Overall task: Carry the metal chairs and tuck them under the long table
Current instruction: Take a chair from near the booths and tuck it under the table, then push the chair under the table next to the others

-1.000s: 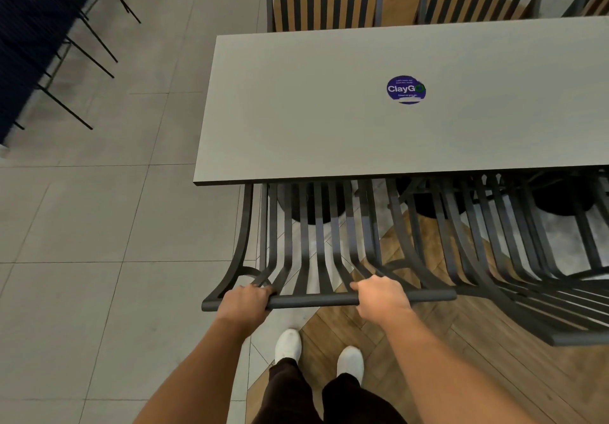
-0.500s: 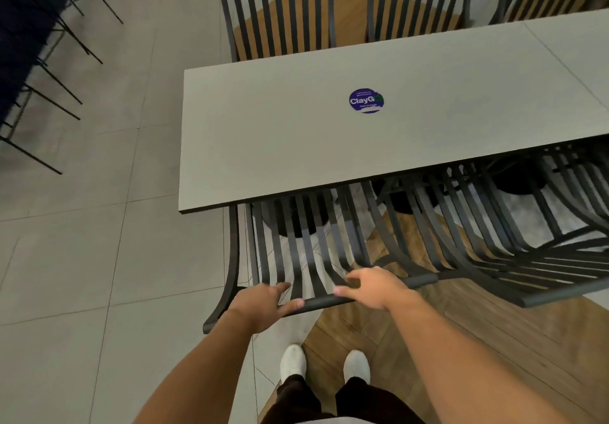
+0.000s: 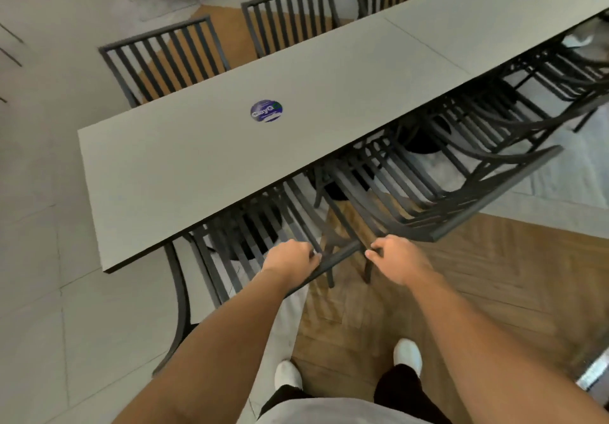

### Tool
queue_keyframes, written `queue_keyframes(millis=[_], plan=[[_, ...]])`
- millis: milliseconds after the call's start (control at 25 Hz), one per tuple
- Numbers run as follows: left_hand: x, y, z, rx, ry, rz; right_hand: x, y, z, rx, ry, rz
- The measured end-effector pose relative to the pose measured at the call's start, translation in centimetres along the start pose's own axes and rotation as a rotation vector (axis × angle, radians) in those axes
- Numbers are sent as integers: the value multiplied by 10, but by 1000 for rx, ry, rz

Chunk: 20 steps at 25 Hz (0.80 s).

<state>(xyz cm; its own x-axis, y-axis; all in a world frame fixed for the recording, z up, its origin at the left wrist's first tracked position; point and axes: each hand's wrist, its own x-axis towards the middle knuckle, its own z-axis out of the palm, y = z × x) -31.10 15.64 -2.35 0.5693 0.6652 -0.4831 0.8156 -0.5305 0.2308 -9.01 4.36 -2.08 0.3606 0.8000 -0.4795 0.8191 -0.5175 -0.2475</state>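
Observation:
A dark metal slatted chair (image 3: pixel 339 255) stands at the near left end of the long grey table (image 3: pixel 197 166), its seat hidden under the tabletop and its back sticking out toward me. My left hand (image 3: pixel 291 258) is curled over the chair's top rail. My right hand (image 3: pixel 397 258) has its fingers curled at the rail's right end. Only a short stretch of rail shows between the two hands.
More dark metal chairs (image 3: pixel 461 206) sit tucked along the near side to the right. Others (image 3: pixel 164 57) stand on the far side. A round blue sticker (image 3: pixel 266 111) lies on the tabletop. My white shoes (image 3: pixel 288 376) stand on wood flooring (image 3: pixel 478 291), with grey tiles to the left.
The view has swung to the right along the table. My hands have slid closer together on the top rail, and the chair sits further under the table.

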Motion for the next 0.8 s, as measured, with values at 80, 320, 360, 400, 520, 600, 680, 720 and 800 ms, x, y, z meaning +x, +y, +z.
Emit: queue_keyframes(millis=[80, 320, 360, 400, 520, 600, 680, 720, 800], plan=[[20, 45, -6, 55, 8, 32, 2, 50, -16, -3, 15, 25], [61, 188, -7, 18, 23, 14, 7, 189, -76, -46, 29, 5], [69, 211, -5, -7, 31, 13, 9, 212, -87, -51, 31, 9], [77, 233, -2, -35, 40, 9, 11, 235, -97, -60, 34, 15], [94, 280, 4, -111, 56, -1, 22, 284, -124, -92, 30, 25], [108, 298, 6, -105, 50, 1, 34, 301, -137, -94, 23, 22], [127, 309, 6, -98, 36, 3, 50, 309, -149, -86, 28, -2], [138, 313, 5, -99, 23, 0, 59, 311, -154, -87, 32, -17], [160, 317, 0, -115, -6, 2, 76, 315, -164, -80, 25, -26]])
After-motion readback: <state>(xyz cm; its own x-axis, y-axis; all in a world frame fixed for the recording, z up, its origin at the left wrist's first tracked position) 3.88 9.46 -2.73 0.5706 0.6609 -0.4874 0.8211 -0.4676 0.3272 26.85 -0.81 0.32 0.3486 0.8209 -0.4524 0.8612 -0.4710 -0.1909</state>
